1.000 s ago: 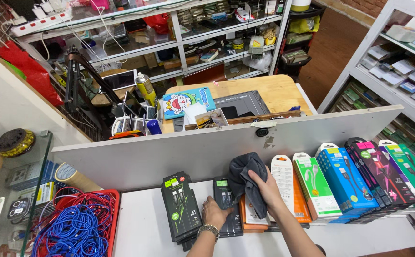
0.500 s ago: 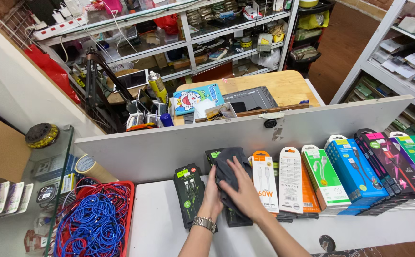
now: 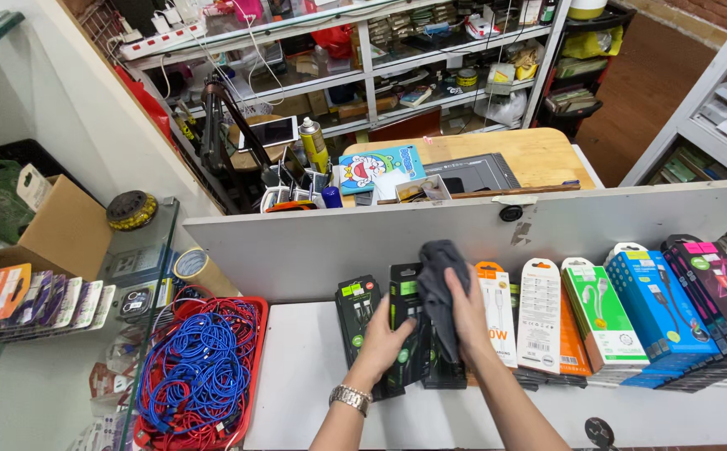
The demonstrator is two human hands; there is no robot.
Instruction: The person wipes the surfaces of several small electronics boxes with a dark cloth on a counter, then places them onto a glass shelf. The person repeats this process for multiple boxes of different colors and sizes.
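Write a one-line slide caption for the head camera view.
Right hand presses a dark grey cloth over a black packaged box steadied by the left hand, beside a red basket of blue cables.

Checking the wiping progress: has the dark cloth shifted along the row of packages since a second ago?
Yes. The dark cloth moved left, from the white package onto the black packages.

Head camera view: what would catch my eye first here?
Probably the two hands at the centre: the right hand presses a dark grey cloth against black boxed cables, which the left hand steadies. Next, the red basket of blue cables at lower left.
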